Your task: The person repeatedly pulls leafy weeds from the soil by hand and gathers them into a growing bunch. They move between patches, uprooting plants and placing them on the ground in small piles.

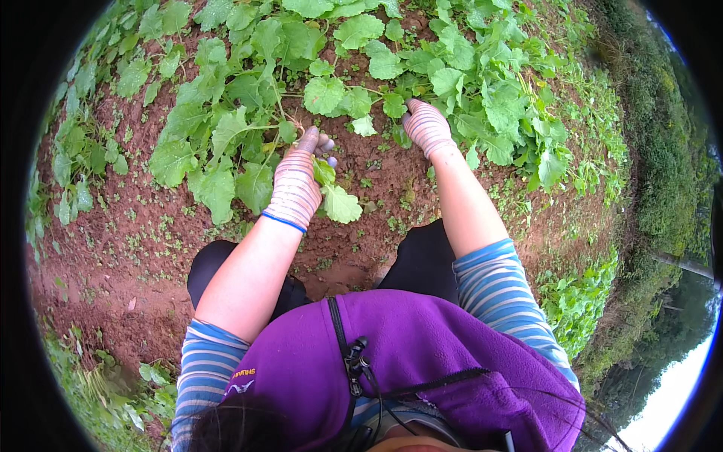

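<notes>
My left hand [296,178], in a striped knit glove with grey fingers and a blue cuff edge, is closed around leafy green plants [212,138]. Their broad, lobed leaves spread out to the left, and thin pale roots or stems show by the thumb. One leaf [342,204] hangs out below the palm. My right hand [426,125], gloved in the same striped knit, reaches low into a leafy plant [452,85] that grows to the right. Leaves and the hand itself hide those fingertips, so their grip cannot be made out.
Reddish-brown soil [361,161] dotted with small seedlings lies between the hands. More leafy plants [502,107] stand densely ahead and to the right. My knees in dark trousers [423,260] are bent close below the hands. A grassy bank [649,141] runs along the far right.
</notes>
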### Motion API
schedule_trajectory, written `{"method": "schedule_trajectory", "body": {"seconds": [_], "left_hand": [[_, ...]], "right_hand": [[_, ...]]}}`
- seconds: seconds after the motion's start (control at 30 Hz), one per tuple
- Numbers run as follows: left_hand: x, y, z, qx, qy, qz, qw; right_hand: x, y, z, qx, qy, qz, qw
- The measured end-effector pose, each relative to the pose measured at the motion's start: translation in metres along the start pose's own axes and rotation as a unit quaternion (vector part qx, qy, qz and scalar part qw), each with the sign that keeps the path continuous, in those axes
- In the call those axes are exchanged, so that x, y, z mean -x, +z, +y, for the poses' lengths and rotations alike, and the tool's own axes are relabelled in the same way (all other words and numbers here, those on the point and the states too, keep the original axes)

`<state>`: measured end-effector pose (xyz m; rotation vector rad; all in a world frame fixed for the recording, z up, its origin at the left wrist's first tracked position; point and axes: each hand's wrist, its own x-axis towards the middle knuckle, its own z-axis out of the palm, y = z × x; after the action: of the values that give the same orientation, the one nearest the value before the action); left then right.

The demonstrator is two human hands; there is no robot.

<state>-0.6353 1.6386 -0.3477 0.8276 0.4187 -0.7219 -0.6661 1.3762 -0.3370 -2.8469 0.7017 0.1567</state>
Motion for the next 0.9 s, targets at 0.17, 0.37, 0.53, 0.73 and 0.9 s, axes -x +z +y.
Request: {"method": "schedule_trajectory", "body": {"seconds": [0.17,0.37,0.53,0.73,0.9], "left_hand": [[0.016,-0.004,-0.017,-0.096,-0.036,-0.035,0.994],[-0.004,-0.005,-0.012,-0.111,-0.027,-0.066,0.991],[-0.004,0.001,-0.009,-0.116,-0.021,-0.078,0.990],[-0.007,0.009,-0.002,-0.129,-0.040,-0.084,0.987],[-0.006,0.013,0.002,-0.143,-0.059,-0.075,0.985]], "right_hand": [[-0.049,0.041,0.013,-0.103,0.065,-0.029,0.992],[-0.046,0.061,0.005,-0.057,0.020,0.162,0.985],[-0.049,0.050,0.011,-0.209,0.108,0.136,0.962],[-0.069,0.053,0.019,-0.551,0.206,0.070,0.806],[-0.057,0.057,-0.004,0.013,0.115,0.105,0.988]]}}
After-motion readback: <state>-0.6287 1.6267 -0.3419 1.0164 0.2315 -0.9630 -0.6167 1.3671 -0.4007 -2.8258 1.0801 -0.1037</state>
